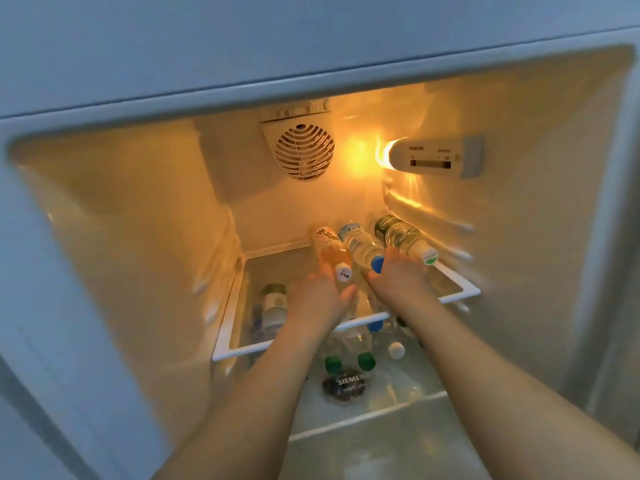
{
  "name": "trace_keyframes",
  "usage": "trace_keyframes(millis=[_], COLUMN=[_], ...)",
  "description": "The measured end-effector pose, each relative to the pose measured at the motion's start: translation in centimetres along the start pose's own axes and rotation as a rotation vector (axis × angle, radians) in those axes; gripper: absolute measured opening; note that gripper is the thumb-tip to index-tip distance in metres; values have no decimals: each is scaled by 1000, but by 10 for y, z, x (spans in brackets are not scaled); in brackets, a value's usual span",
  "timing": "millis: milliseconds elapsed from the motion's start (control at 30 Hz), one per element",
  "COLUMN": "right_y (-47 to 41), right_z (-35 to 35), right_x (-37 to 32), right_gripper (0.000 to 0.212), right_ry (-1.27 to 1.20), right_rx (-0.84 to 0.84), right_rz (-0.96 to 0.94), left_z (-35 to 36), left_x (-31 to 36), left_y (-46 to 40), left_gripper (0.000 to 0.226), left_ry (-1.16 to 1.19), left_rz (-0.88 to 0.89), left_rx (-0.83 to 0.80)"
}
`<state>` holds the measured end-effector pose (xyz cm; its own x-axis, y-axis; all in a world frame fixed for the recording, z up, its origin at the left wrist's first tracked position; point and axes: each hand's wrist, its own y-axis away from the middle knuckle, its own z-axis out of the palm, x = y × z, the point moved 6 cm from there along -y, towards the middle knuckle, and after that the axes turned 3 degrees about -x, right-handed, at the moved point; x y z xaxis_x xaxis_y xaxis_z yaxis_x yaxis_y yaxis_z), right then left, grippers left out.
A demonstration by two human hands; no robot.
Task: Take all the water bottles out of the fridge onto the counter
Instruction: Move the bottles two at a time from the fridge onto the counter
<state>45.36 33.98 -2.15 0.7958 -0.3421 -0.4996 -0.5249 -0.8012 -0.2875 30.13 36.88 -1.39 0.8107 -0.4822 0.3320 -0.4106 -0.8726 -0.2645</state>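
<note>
Three water bottles lie side by side on the fridge's top glass shelf (460,295), caps toward me. My left hand (320,297) grips the neck of the left bottle (329,245), which has a white cap and glows orange in the lamp light. My right hand (398,277) curls round the neck of the middle bottle (360,242), its thumb beside the blue cap. The right bottle (401,233), with a green label and a white cap, lies just right of my right hand. Several more bottles (366,360) with green, white and blue caps lie on the shelf below.
Another bottle (273,303) shows through the glass at the lower left. A round fan grille (304,152) and a lit control box (436,157) sit high on the back and right walls. A dark Siemens sticker (346,384) marks the lower shelf. White fridge walls close in on both sides.
</note>
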Motion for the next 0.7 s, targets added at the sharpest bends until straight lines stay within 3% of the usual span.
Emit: trace_keyframes(millis=[167,433,700], right_y=[-17,-19,-21], right_z=[9,10,12], right_x=[0,0,0], right_gripper=[50,44,51], right_ry=[91,30,70], right_rx=[-2,-35,-43], right_rz=[-25,-59,-54], left_z=[-4,-8,-3], left_x=[0,-12,-14], left_y=[-12,-10,-12], left_gripper=[68,36,46], left_ry=[-144,-113,-163], left_rz=[-39,-180,-171], left_rx=[117,233,229])
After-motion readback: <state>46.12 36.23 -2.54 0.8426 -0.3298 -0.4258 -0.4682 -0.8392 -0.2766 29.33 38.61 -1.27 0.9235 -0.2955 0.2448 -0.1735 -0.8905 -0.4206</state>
